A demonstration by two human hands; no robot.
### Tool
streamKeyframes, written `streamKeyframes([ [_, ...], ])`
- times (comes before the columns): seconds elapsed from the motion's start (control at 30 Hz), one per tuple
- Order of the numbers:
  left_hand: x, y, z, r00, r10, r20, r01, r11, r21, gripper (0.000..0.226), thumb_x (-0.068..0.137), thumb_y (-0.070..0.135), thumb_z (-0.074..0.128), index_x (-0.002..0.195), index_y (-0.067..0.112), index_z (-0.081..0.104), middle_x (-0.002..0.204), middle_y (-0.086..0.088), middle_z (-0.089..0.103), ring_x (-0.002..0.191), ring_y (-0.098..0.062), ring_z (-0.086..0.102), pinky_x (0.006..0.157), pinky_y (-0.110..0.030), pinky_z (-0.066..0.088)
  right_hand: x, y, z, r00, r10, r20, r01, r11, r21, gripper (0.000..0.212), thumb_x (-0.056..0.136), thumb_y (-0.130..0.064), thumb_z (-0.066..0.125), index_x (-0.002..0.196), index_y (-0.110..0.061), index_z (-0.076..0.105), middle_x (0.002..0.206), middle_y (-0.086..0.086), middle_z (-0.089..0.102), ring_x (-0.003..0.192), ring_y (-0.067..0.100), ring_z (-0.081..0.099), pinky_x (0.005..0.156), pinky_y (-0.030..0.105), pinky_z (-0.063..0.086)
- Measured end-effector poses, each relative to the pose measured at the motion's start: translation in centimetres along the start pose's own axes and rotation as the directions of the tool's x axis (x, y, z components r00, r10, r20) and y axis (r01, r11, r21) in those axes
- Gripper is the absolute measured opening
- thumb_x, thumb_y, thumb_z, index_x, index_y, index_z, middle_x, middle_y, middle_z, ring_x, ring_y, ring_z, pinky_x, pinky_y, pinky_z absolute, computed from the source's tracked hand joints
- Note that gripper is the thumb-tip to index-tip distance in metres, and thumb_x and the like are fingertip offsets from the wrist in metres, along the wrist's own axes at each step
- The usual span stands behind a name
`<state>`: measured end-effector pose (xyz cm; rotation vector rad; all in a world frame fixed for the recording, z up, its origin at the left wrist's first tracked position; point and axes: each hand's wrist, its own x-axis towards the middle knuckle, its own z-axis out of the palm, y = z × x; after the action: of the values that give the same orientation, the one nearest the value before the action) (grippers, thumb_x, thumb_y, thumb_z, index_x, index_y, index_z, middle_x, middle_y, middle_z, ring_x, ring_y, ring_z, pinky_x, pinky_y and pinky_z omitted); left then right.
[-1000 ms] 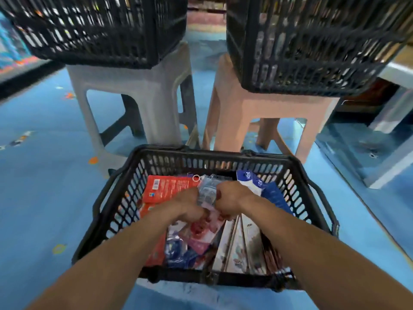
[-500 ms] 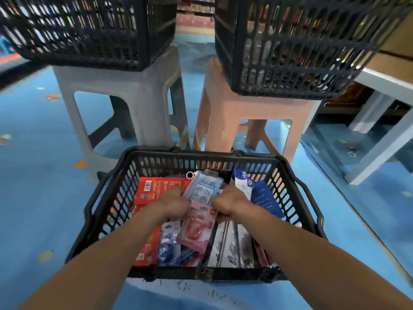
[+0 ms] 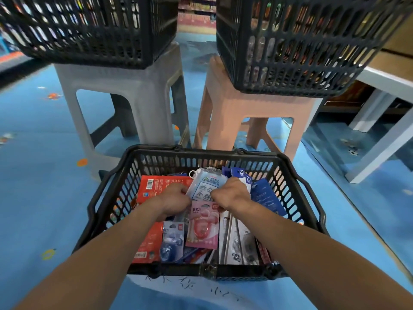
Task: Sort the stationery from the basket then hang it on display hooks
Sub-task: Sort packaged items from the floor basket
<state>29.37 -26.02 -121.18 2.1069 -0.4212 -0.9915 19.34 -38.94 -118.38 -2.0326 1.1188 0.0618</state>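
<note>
Step in hand: we judge we are picking like packs out of the basket (image 3: 288, 175), which sits near and centre on the blue floor (image 3: 40, 175). Nothing is hung yet.
Left hand: our left hand (image 3: 176, 199) curls its fingers round the left edge of the pale blue pack (image 3: 204, 186).
Right hand: our right hand (image 3: 231, 194) curls on that pack's right edge. We cannot tell whether it also pinches the white packs (image 3: 242, 175) behind.
Doing it well: we should lift straight up, keep the far hanging end free, and not drag the pink pack (image 3: 202, 229) just under it.
Materials: the pale blue pack is glossy clear film over printed card, likely slippery and floppy. The red packs (image 3: 156, 186) at left look flat and stiff. The long grey packs (image 3: 237, 238) at right are narrow.
Basket: a rigid black plastic lattice whose openings could snag corners.
Far: the upper baskets (image 3: 89, 25) rest on a grey stool (image 3: 125, 90) and a pink stool (image 3: 257, 108).
</note>
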Motion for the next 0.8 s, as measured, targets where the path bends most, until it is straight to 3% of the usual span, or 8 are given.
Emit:
streamKeyframes([
  [0.23, 0.1, -0.4, -0.5, 1.0, 0.001, -0.012, -0.004, 0.979, -0.204, 0.027, 0.092, 0.003, 0.068, 0.117, 0.012, 0.064, 0.102, -0.01, 0.078, 0.09, -0.026, 0.077, 0.082, -0.047, 0.063, 0.2, 0.0, -0.4, 1.0, 0.001, -0.028, -0.004, 0.997, -0.082, 0.023, 0.084, -0.02, 0.07, 0.103, -0.012, 0.059, 0.102, 0.006, 0.066, 0.098, 0.025, 0.067, 0.078, 0.034, 0.058],
  [0.3, -0.2, -0.2, -0.5, 1.0, 0.003, 0.012, 0.0, 0.973, -0.229, 0.023, 0.096, 0.002, 0.063, 0.116, 0.011, 0.065, 0.107, -0.011, 0.076, 0.095, -0.026, 0.075, 0.08, -0.043, 0.063, 0.0, 0.0, -0.4, 0.999, -0.004, -0.043, -0.001, 0.993, -0.12, 0.022, 0.086, -0.019, 0.068, 0.103, -0.012, 0.056, 0.105, 0.005, 0.064, 0.101, 0.026, 0.066, 0.077, 0.032, 0.055],
  [0.37, -0.5, 0.1, -0.5, 1.0, 0.003, 0.023, 0.003, 0.961, -0.278, 0.022, 0.097, 0.0, 0.06, 0.116, 0.011, 0.063, 0.11, -0.013, 0.074, 0.095, -0.027, 0.075, 0.071, -0.038, 0.062, -0.4, 0.0, -0.4, 0.995, -0.032, -0.09, 0.014, 0.981, -0.193, 0.032, 0.089, -0.022, 0.066, 0.116, -0.01, 0.053, 0.116, 0.008, 0.062, 0.112, 0.03, 0.062, 0.081, 0.031, 0.049],
  [0.47, -0.8, 0.4, -0.6, 1.0, 0.026, -0.004, -0.026, 0.944, -0.328, 0.022, 0.095, -0.004, 0.058, 0.114, 0.009, 0.063, 0.108, -0.016, 0.074, 0.093, -0.031, 0.076, 0.075, -0.045, 0.063, -0.9, -0.2, -0.5, 0.99, -0.071, -0.12, 0.045, 0.977, -0.206, 0.047, 0.092, -0.025, 0.065, 0.13, -0.008, 0.045, 0.124, 0.01, 0.06, 0.118, 0.032, 0.059, 0.081, 0.031, 0.045],
  [0.53, -0.8, 0.6, -0.8, 0.998, 0.038, -0.047, -0.053, 0.924, -0.38, 0.022, 0.094, -0.006, 0.057, 0.112, 0.006, 0.062, 0.107, -0.018, 0.074, 0.093, -0.032, 0.075, 0.079, -0.049, 0.063, -1.0, -0.5, -0.4, 0.989, -0.086, -0.116, 0.065, 0.982, -0.176, 0.042, 0.093, -0.031, 0.064, 0.126, -0.011, 0.049, 0.122, 0.008, 0.061, 0.115, 0.03, 0.06, 0.078, 0.03, 0.045],
  [0.67, -1.3, 1.3, -1.2, 0.992, 0.072, -0.106, -0.116, 0.853, -0.508, 0.021, 0.093, -0.009, 0.054, 0.11, 0.001, 0.062, 0.099, -0.02, 0.074, 0.08, -0.029, 0.074, 0.066, -0.04, 0.061, -1.1, -1.0, 0.1, 0.986, -0.163, -0.041, 0.162, 0.986, -0.031, 0.028, 0.096, -0.039, 0.061, 0.112, -0.018, 0.056, 0.105, 0.003, 0.063, 0.094, 0.021, 0.061, 0.073, 0.027, 0.046],
  [0.73, -1.8, 1.4, -1.5, 0.987, 0.101, -0.128, -0.155, 0.822, -0.548, 0.021, 0.092, -0.006, 0.058, 0.11, 0.002, 0.064, 0.094, -0.017, 0.076, 0.076, -0.026, 0.074, 0.066, -0.038, 0.061, -1.3, -1.3, 0.5, 0.986, -0.169, 0.007, 0.166, 0.972, 0.164, 0.037, 0.093, -0.043, 0.066, 0.115, -0.015, 0.055, 0.099, -0.002, 0.061, 0.082, 0.012, 0.058, 0.064, 0.026, 0.044],
  [0.8, -2.2, 1.5, -1.9, 0.985, 0.14, -0.105, -0.175, 0.8, -0.574, 0.019, 0.094, 0.003, 0.06, 0.112, 0.007, 0.065, 0.096, -0.015, 0.075, 0.078, -0.024, 0.074, 0.067, -0.039, 0.06, -1.5, -1.7, 1.0, 0.986, -0.157, 0.046, 0.135, 0.941, 0.311, 0.049, 0.085, -0.05, 0.073, 0.114, -0.015, 0.053, 0.099, -0.002, 0.065, 0.083, 0.011, 0.062, 0.066, 0.029, 0.05],
])
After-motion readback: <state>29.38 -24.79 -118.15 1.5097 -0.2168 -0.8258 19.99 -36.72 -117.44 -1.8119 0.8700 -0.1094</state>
